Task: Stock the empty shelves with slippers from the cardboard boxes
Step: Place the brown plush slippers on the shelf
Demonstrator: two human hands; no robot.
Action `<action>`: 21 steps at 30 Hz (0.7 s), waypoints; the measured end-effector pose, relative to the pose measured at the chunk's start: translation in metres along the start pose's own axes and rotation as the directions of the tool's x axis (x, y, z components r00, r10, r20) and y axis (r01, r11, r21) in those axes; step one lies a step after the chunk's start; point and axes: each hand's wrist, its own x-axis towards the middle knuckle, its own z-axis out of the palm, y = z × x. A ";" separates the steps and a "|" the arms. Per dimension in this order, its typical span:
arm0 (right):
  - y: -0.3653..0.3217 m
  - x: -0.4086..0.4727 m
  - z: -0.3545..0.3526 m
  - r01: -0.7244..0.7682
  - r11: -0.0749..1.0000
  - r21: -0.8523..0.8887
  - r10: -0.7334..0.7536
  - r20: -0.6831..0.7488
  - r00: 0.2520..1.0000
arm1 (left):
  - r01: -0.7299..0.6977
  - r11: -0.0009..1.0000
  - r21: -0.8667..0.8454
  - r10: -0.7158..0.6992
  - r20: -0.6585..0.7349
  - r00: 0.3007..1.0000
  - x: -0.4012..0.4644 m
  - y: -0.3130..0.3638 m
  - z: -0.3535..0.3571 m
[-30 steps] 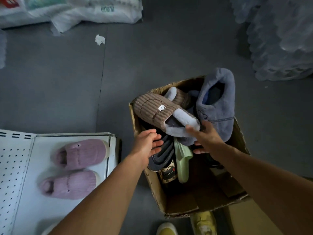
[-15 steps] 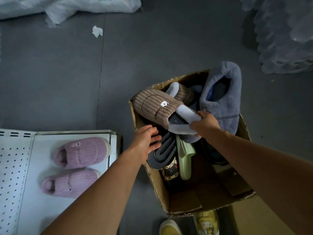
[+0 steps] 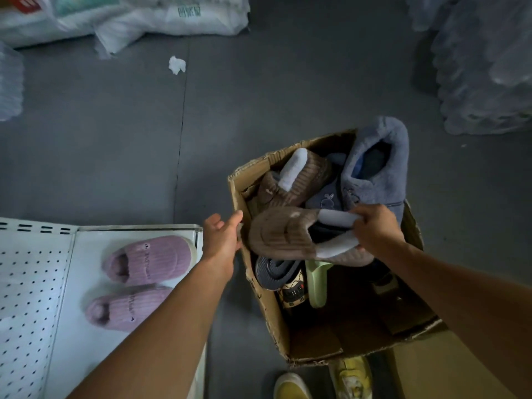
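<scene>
An open cardboard box (image 3: 267, 309) stands on the floor, holding several slippers. My right hand (image 3: 374, 228) grips the pale lined opening of a brown ribbed slipper (image 3: 282, 234) and holds it above the box. My left hand (image 3: 221, 237) hovers open at the box's left wall, just beside the brown slipper's toe. A second brown slipper (image 3: 302, 180) lies behind it, next to blue-grey plush slippers (image 3: 377, 168). Below are a dark striped sandal (image 3: 276, 272) and a green slide (image 3: 316, 280). A pair of pink slippers (image 3: 146, 257) rests on the white shelf (image 3: 72, 312) at the left.
White sacks (image 3: 161, 18) lie on the floor at the back. Wrapped bottle packs (image 3: 483, 64) are stacked at the right. A crumpled scrap (image 3: 176, 64) lies on the grey floor. My yellow shoes (image 3: 351, 375) show below the box. Perforated shelf backing (image 3: 26, 298) is far left.
My right hand has pulled the brown slipper toward me and lower, turning its toe left. My left hand has moved up from the sandals to the box's left wall.
</scene>
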 end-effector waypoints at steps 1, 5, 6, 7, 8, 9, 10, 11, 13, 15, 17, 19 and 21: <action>0.001 -0.002 -0.010 0.037 0.999 -0.018 -0.037 0.009 0.999 | 0.005 0.999 0.044 -0.005 0.006 1.000 -0.002 0.001 -0.003; -0.004 -0.009 -0.040 0.181 0.983 -0.001 -0.181 0.048 0.982 | -0.017 0.973 0.230 -0.024 0.176 0.984 -0.015 -0.001 -0.007; -0.008 -0.010 -0.044 0.210 0.978 0.009 -0.210 0.066 0.976 | -0.026 0.964 0.265 -0.043 0.250 0.967 -0.020 -0.001 -0.007; -0.012 -0.009 -0.048 0.235 0.972 0.020 -0.236 0.086 0.968 | -0.033 0.953 0.300 -0.070 0.325 0.943 -0.024 -0.001 -0.009; -0.017 -0.007 -0.050 0.251 0.967 0.030 -0.253 0.106 0.962 | -0.036 0.938 0.344 -0.108 0.391 0.914 -0.026 -0.002 -0.010; -0.023 -0.006 -0.052 0.266 0.963 0.040 -0.269 0.126 0.955 | -0.040 0.917 0.397 -0.152 0.441 0.885 -0.027 -0.002 -0.013; -0.030 -0.004 -0.053 0.285 0.957 0.049 -0.289 0.140 0.947 | -0.038 0.899 0.436 -0.194 0.475 0.858 -0.028 -0.001 -0.017; -0.036 0.000 -0.053 0.311 0.948 0.063 -0.317 0.145 0.937 | -0.018 0.892 0.451 -0.238 0.505 0.830 -0.029 0.000 -0.023; -0.051 0.007 -0.051 0.340 0.937 0.084 -0.349 0.150 0.925 | 0.055 0.914 0.401 -0.300 0.580 0.757 -0.029 0.000 -0.033; -0.068 0.013 -0.047 0.348 0.932 0.099 -0.359 0.146 0.922 | 0.090 0.950 0.299 -0.267 0.631 0.728 -0.026 -0.001 -0.043; -0.083 0.018 -0.038 0.364 0.921 0.138 -0.383 0.149 0.912 | 0.096 0.971 0.219 -0.215 0.621 0.754 -0.019 -0.005 -0.054; -0.097 0.021 -0.027 0.336 0.910 0.244 -0.376 0.137 0.917 | 0.094 0.985 0.145 -0.161 0.577 0.800 -0.008 -0.012 -0.066; -0.105 0.028 -0.016 0.158 0.878 0.452 -0.244 0.138 0.960 | 0.102 0.994 0.029 -0.102 0.513 0.852 0.005 -0.018 -0.076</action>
